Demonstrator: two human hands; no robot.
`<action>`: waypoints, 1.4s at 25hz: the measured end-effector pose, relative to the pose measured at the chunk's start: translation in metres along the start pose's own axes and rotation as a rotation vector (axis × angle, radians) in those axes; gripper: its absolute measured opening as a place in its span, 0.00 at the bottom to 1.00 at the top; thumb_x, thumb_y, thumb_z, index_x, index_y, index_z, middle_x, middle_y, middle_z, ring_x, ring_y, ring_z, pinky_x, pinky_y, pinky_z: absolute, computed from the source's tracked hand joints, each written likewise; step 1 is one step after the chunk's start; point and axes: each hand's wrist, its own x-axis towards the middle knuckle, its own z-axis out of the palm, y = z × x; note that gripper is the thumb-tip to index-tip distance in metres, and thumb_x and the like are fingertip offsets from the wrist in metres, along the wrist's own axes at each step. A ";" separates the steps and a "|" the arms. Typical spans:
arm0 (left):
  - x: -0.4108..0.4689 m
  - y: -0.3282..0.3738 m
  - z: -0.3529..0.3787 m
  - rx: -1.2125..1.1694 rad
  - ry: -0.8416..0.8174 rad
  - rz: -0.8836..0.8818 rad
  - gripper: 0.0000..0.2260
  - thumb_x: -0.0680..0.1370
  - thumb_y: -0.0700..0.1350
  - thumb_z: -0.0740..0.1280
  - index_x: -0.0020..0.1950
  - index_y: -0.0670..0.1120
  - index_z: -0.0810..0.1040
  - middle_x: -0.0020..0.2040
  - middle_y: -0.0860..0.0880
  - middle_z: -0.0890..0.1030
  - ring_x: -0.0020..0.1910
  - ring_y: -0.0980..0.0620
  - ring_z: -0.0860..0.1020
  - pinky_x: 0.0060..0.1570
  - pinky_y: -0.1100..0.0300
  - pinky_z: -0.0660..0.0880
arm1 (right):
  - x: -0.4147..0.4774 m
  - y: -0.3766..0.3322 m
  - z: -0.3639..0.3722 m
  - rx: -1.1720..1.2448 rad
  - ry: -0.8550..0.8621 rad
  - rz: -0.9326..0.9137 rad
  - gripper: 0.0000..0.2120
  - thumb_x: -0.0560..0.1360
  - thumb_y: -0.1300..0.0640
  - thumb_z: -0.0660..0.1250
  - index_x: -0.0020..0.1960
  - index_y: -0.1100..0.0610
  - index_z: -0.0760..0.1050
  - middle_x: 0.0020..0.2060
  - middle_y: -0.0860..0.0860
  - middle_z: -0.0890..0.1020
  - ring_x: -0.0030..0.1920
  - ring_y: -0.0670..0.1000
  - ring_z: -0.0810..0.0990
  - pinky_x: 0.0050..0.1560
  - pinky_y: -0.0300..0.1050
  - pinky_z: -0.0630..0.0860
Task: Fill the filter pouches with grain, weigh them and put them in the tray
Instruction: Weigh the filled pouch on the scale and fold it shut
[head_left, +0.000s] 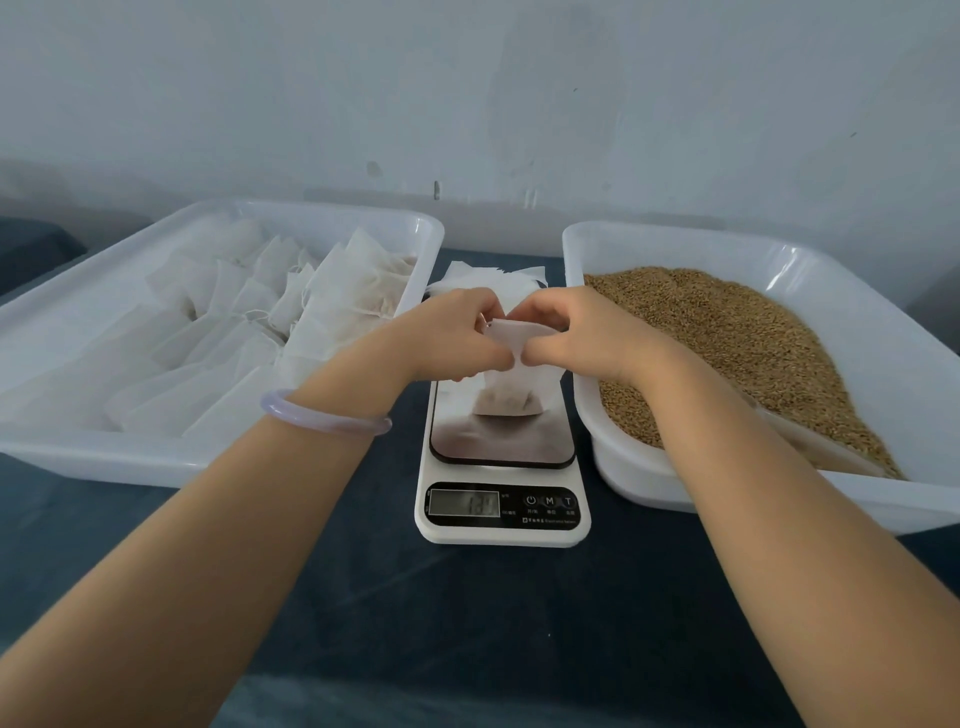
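A small white filter pouch (511, 397) with brown grain showing through its lower part hangs upright over the dark glossy platform of a white digital kitchen scale (500, 535). Whether its base rests on the platform or sits just above it cannot be told. The left hand (457, 332) and the right hand (576, 332) meet at the pouch's open top edge, the fingers of each curled and clamped on the paper, thumbs nearly touching. A pale lilac bangle (322, 415) circles the left wrist. The scale's grey display (464, 503) shows digits too blurred to read.

Just behind the scale lies a stack of flat white empty pouches (488, 275). To the left, a shallow translucent white plastic tray (218, 462) holds many filled white pouches (332, 301), some standing, some lying in rows. To the right, a matching white plastic tray (727, 501) holds a heap of loose golden-brown grain (727, 332); the right forearm crosses over its near corner. Everything stands on a worktop covered with dark blue cloth (467, 623), set against a pale wall
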 end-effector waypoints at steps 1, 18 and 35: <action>0.000 0.000 0.000 -0.002 -0.001 0.003 0.09 0.72 0.42 0.68 0.42 0.52 0.69 0.46 0.49 0.77 0.32 0.52 0.76 0.33 0.61 0.73 | 0.000 0.000 0.000 0.000 0.001 0.002 0.13 0.70 0.61 0.68 0.52 0.49 0.75 0.49 0.45 0.81 0.50 0.44 0.78 0.49 0.37 0.73; -0.001 -0.001 0.001 -0.008 -0.016 0.032 0.07 0.72 0.40 0.67 0.44 0.50 0.72 0.45 0.47 0.79 0.35 0.53 0.80 0.37 0.58 0.77 | 0.001 0.002 0.001 -0.019 0.036 -0.017 0.11 0.70 0.61 0.65 0.49 0.49 0.78 0.44 0.44 0.81 0.45 0.43 0.78 0.42 0.38 0.71; -0.001 -0.004 -0.003 -0.171 0.152 0.069 0.17 0.72 0.44 0.74 0.29 0.49 0.67 0.21 0.58 0.69 0.20 0.62 0.69 0.22 0.73 0.64 | -0.005 0.002 -0.004 0.123 0.195 -0.179 0.09 0.71 0.48 0.71 0.40 0.52 0.76 0.34 0.46 0.76 0.36 0.44 0.73 0.42 0.40 0.70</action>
